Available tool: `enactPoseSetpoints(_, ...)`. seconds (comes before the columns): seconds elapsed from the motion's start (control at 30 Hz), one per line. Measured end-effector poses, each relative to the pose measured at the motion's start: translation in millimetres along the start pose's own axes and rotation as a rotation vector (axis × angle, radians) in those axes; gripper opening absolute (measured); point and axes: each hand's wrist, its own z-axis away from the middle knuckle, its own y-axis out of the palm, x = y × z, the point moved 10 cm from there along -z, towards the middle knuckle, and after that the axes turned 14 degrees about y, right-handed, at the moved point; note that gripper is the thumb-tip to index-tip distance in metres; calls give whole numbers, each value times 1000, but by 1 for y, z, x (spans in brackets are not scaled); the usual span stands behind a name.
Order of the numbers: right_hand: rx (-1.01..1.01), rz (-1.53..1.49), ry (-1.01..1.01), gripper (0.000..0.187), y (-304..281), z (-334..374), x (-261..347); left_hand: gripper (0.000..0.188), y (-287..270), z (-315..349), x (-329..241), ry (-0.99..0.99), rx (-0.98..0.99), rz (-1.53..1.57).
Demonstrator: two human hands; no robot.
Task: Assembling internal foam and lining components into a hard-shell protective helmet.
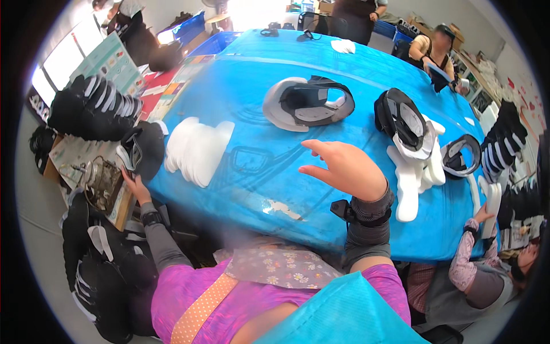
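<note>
My left hand [136,188] is closed on the lower edge of a black cap [150,150] at the table's left corner. My right hand [345,169] hangs over the middle of the blue-covered table [258,195]. Its thumb and index finger are apart and nothing is in it. Just beyond it lies an upturned cap [312,114] with a grey brim and pale lining. Between my hands, toward the left, sits a fanned stack of white curved pieces [197,150]. A second upturned black cap [404,123] rests on white pieces [407,195] to the right.
A metal device [102,182] stands beside my left hand. Stacked black caps [94,109] are at the far left, with more caps [504,143] at the right edge. A co-worker's hand [486,213] holds white pieces at right. Another person [435,54] works at the far right.
</note>
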Motion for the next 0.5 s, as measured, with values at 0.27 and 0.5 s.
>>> enactPoseSetpoints(0.27, 3, 13, 6, 46, -5, 7, -3, 113, 33, -26, -61, 79, 190, -549)
enactPoseSetpoints(0.5, 21, -19, -25, 43, -15, 13, 5, 105, -22, -63, -3, -69, 59, -776)
